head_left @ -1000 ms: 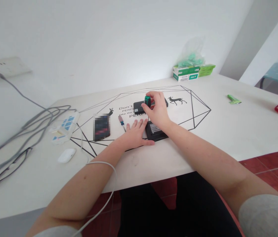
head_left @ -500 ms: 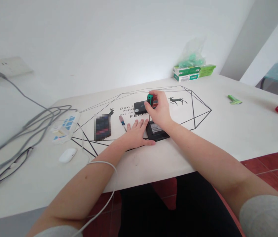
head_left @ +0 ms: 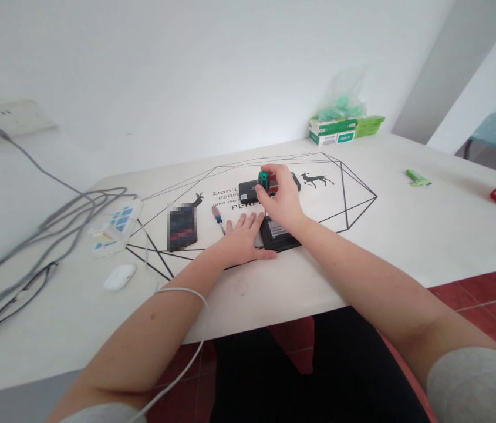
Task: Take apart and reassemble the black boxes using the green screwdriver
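My right hand (head_left: 283, 197) is closed around the green and black handle of a screwdriver (head_left: 264, 180), which stands roughly upright. Its tip is hidden by the hand. Beneath it lies a flat black device with a white label (head_left: 277, 228), partly covered by my right wrist. My left hand (head_left: 243, 239) lies flat, fingers spread, at the left edge of this device. Behind my right hand rests a black rectangular case (head_left: 248, 191). A second screwdriver (head_left: 217, 216) with a red and blue handle lies beyond my left fingers.
A blurred-out dark object (head_left: 182, 227) lies left of the second screwdriver. Farther left are a white earbud case (head_left: 120, 277), a clear box (head_left: 118, 226), eyeglasses (head_left: 16, 299) and grey cables (head_left: 67, 226). Green boxes (head_left: 333, 130) stand at the wall. A white cable (head_left: 203, 311) crosses my left forearm.
The screwdriver handle in my right hand has shifted slightly left and stands more upright, and its fingers have changed position a little. My left hand has stayed in place.
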`<state>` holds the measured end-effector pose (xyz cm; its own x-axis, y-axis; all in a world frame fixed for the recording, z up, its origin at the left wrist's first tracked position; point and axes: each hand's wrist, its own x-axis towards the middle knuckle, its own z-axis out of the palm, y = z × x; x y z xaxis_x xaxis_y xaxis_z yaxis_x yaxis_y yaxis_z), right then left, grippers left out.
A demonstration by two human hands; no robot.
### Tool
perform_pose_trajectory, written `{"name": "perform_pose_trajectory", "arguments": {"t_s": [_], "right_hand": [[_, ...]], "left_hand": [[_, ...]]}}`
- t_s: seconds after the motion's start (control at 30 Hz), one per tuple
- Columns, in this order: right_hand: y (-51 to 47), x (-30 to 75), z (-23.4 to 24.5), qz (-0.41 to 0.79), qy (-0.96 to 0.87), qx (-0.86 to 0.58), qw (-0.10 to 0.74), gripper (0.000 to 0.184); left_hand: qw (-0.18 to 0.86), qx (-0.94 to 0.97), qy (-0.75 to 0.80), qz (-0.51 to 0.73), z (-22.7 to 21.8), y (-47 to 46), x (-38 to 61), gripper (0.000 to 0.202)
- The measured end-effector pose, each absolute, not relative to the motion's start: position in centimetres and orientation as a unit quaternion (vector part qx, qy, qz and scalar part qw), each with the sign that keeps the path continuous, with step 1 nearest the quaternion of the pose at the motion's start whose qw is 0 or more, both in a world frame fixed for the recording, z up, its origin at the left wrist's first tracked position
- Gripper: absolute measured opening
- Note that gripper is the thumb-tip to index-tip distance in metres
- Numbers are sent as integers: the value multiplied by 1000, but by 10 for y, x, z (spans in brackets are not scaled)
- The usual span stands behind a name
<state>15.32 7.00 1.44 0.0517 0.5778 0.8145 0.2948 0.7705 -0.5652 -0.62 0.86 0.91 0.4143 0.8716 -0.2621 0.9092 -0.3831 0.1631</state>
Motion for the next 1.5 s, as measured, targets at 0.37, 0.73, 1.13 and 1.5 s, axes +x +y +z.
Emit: {"name": "perform_pose_trajectory", "arguments": {"t_s": [0.37, 0.73, 1.13, 1.5], "right_hand": [[69, 157, 20, 122, -694, -309, 639, 31], [72, 157, 16, 137, -691, -299, 644, 42], [73, 160, 22, 58, -695, -281, 659, 37], [67, 157, 23, 178, -676, -351, 624, 30]], "left_hand": [[137, 832, 534, -63, 6, 10, -8, 131], [139, 828, 538, -69, 6, 10, -8, 130], [136, 825, 543, -76, 7, 10, -7, 132], [136, 825, 543, -77, 7, 10, -7, 132]]}}
